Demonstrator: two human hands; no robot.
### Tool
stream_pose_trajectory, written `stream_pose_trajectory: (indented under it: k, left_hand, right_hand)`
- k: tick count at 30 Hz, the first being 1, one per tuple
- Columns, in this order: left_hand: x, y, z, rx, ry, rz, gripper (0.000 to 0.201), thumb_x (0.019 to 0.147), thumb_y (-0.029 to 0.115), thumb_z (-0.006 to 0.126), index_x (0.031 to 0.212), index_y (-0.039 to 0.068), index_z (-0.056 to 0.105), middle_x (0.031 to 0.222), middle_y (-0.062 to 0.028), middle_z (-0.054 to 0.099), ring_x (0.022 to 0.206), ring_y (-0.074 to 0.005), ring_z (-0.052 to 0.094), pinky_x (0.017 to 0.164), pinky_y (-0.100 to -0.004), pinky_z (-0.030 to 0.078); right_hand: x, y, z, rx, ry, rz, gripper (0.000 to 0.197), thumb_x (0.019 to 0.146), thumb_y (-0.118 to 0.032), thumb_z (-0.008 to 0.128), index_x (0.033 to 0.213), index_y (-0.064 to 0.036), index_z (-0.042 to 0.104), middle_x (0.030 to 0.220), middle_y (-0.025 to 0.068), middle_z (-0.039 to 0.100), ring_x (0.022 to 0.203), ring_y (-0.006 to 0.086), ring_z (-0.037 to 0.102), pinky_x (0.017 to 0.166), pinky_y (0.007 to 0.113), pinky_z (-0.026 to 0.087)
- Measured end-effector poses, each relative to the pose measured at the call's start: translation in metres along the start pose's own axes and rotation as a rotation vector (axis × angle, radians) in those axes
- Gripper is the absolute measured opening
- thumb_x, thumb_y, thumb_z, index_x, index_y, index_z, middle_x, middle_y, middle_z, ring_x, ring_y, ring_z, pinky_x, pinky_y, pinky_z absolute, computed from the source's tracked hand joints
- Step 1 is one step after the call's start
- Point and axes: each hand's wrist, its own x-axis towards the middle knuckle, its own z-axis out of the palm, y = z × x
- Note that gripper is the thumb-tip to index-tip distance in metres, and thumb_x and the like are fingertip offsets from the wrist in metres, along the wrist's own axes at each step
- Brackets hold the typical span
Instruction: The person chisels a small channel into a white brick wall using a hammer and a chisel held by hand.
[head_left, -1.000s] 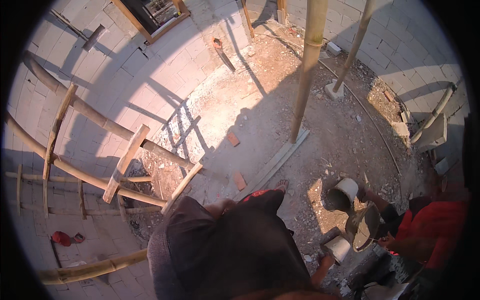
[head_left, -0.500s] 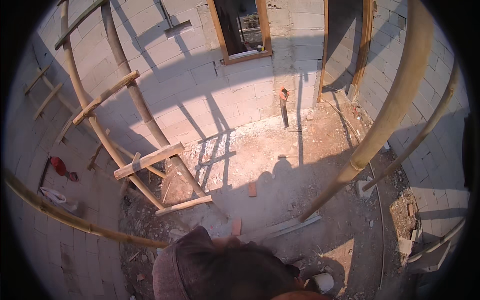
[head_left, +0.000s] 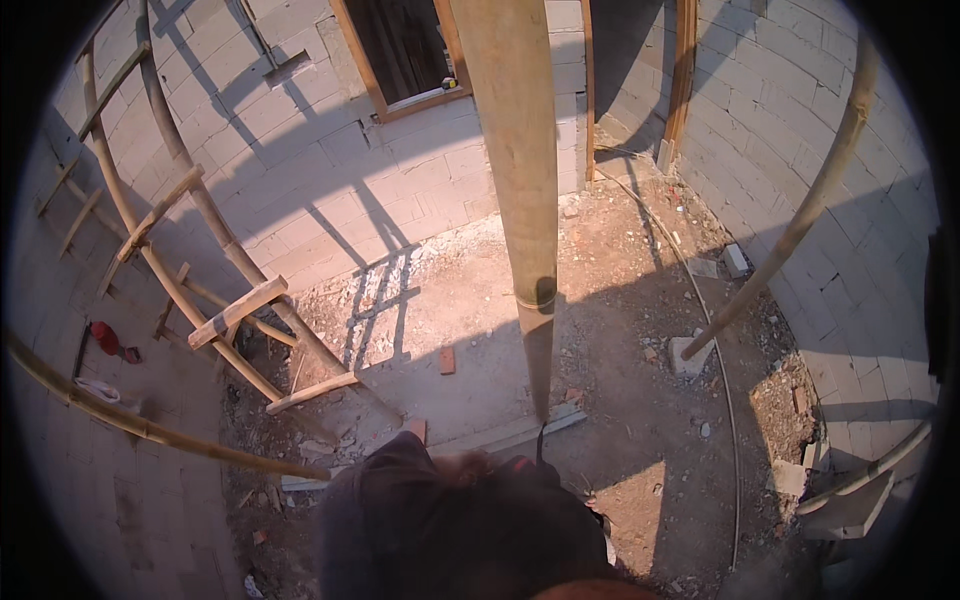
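Neither of my hands can be made out. Dark clothing (head_left: pixel 440 530) fills the lower middle, and a blurred brownish patch (head_left: pixel 465 467) shows at its upper edge, too unclear to name. Just beyond, a thick bamboo pole (head_left: pixel 520 200) stands upright, its foot near a pale strip (head_left: pixel 575 418) on the ground. A thin dark strip (head_left: pixel 541 445) shows between the pole's foot and the clothing. Two red bricks (head_left: pixel 447 360) lie to the left of the pole, the nearer one partly covered by the clothing.
A wooden ladder-like frame (head_left: pixel 237 312) leans at the left, with a slanting bamboo pole (head_left: pixel 150 430) nearer. Another pole (head_left: pixel 800 225) stands at right on a pale block (head_left: pixel 692 355). A hose (head_left: pixel 725 400) crosses the rubble. A yellow tape measure (head_left: pixel 448 84) sits on the window sill.
The view has swung right, bringing the thick pole to the middle. The orange-handled saw by the far wall no longer shows. The dark clothing still fills the lower middle.
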Motion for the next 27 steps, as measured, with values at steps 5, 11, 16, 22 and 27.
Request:
stream_pose_trajectory:
  k: [5, 11, 16, 22, 27]
  left_hand:
    - [0.041, 0.065, -0.025, 0.065, -0.040, 0.015, 0.032, 0.089, 0.025, 0.061, 0.117, 0.010, 0.067, 0.107, -0.0142, 0.071, 0.093, -0.0310, 0.069, 0.080, -0.0441, 0.055]
    - [0.099, 0.122, -0.071, 0.137, -0.070, 0.045, 0.031, 0.088, 0.025, 0.062, 0.114, 0.009, 0.068, 0.105, -0.0144, 0.071, 0.090, -0.0318, 0.070, 0.079, -0.0448, 0.055]
    - [0.138, 0.159, -0.106, 0.155, -0.079, 0.059, 0.029, 0.086, 0.024, 0.063, 0.111, 0.009, 0.070, 0.103, -0.0146, 0.072, 0.089, -0.0324, 0.070, 0.077, -0.0454, 0.055]
    - [0.178, 0.188, -0.148, 0.074, 0.025, 0.051, 0.028, 0.084, 0.023, 0.064, 0.107, 0.009, 0.071, 0.100, -0.0149, 0.073, 0.086, -0.0332, 0.070, 0.076, -0.0462, 0.055]
    - [0.194, 0.213, -0.169, 0.022, 0.122, 0.067, 0.026, 0.083, 0.022, 0.065, 0.104, 0.009, 0.073, 0.098, -0.0151, 0.073, 0.084, -0.0338, 0.071, 0.074, -0.0468, 0.055]
  right_hand:
    - [0.049, 0.039, -0.081, 0.021, 0.015, 0.087, 0.034, 0.098, -0.029, 0.053, 0.121, -0.0056, 0.058, 0.099, 0.0121, 0.061, 0.085, 0.0288, 0.066, 0.058, 0.042, 0.054]
    - [0.075, 0.007, -0.117, 0.271, 0.103, 0.138, 0.037, 0.096, -0.028, 0.055, 0.125, -0.0058, 0.059, 0.094, 0.0137, 0.064, 0.070, 0.0289, 0.065, 0.055, 0.041, 0.056]
    - [0.032, -0.042, -0.107, 0.360, 0.195, 0.048, 0.036, 0.097, -0.028, 0.055, 0.121, -0.0017, 0.061, 0.088, 0.0173, 0.067, 0.068, 0.0277, 0.068, 0.055, 0.038, 0.057]
    - [0.105, -0.097, -0.133, 0.084, 0.082, 0.020, 0.037, 0.099, -0.030, 0.054, 0.119, -0.0003, 0.061, 0.092, 0.0180, 0.068, 0.075, 0.0270, 0.069, 0.058, 0.037, 0.056]
    - [0.156, -0.217, -0.148, -0.108, 0.007, -0.078, 0.037, 0.100, -0.032, 0.053, 0.118, -0.0007, 0.061, 0.096, 0.0181, 0.069, 0.079, 0.0270, 0.069, 0.061, 0.038, 0.056]
